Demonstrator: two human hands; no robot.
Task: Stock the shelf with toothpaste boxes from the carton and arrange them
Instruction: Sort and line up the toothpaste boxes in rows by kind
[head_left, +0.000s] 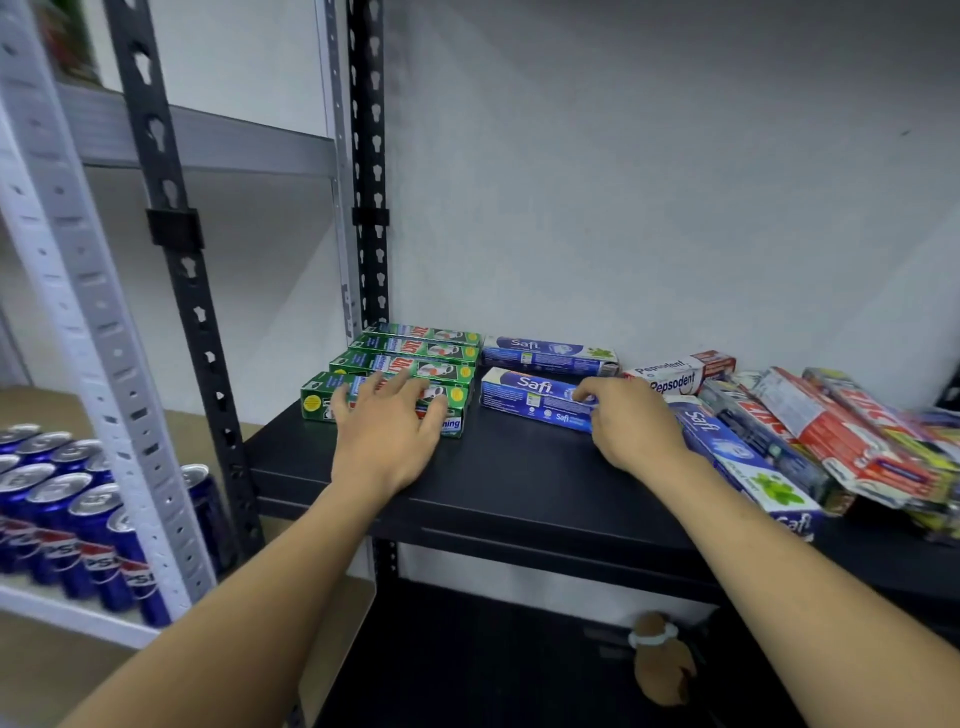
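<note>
My left hand (387, 431) lies flat, fingers spread, on the nearest long green cardboard toothpaste box (317, 402) on the black metal shelf (519, 483); three matching boxes (415, 348) line up beyond it. My right hand (631, 423) curls its fingers round the right end of a blue Safi box (524, 397).

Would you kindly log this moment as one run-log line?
left hand: flat on front green box | right hand: grips front Safi box | shelf: unsorted boxes piled right
</note>
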